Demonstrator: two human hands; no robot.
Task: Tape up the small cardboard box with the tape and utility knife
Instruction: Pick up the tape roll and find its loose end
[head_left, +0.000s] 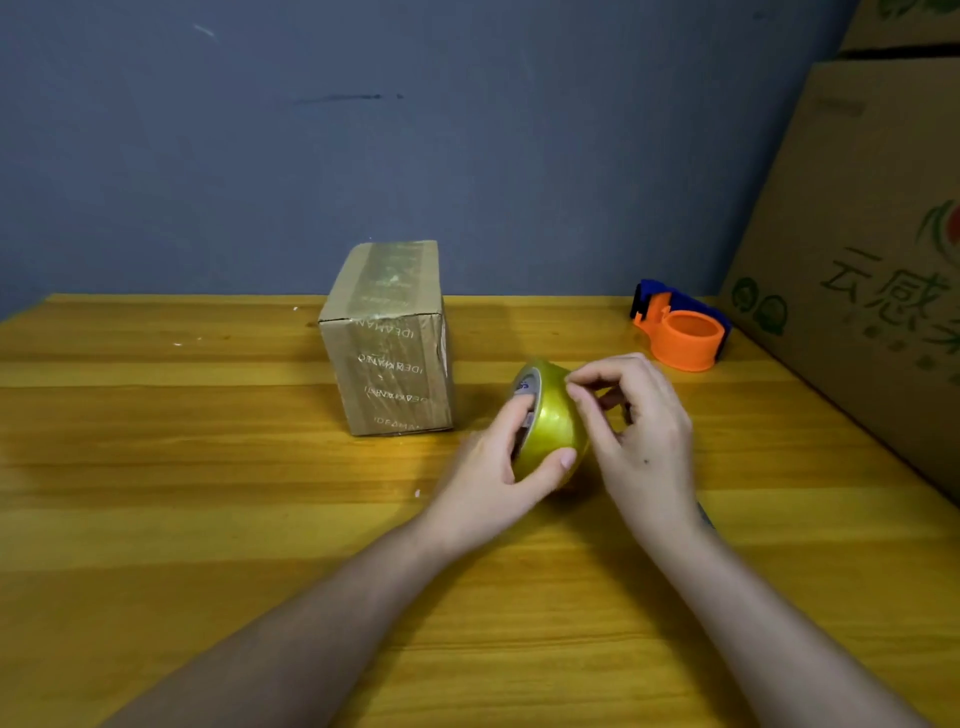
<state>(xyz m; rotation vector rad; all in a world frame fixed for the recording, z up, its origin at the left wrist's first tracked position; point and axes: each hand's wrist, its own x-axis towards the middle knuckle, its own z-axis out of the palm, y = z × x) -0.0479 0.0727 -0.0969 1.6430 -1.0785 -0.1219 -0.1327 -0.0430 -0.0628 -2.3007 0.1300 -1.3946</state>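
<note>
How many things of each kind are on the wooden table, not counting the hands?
Small cardboard box: 1
Roll of tape: 1, held in the left hand, right hand picking at it
Orange and blue tape dispenser: 1
Large cardboard carton: 1, at the right edge
Total: 4

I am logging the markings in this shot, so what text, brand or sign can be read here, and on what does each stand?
"IDEAMAN", printed upside down and repeated in rows on the tape strip over the small cardboard box; the lower rows are partly wrinkled.
"云感", green characters on the big carton at right, cut off at the picture's edge, beside green fruit drawings.
Blue label on the core of the tape roll: too small and hidden by the left hand to read.
</note>
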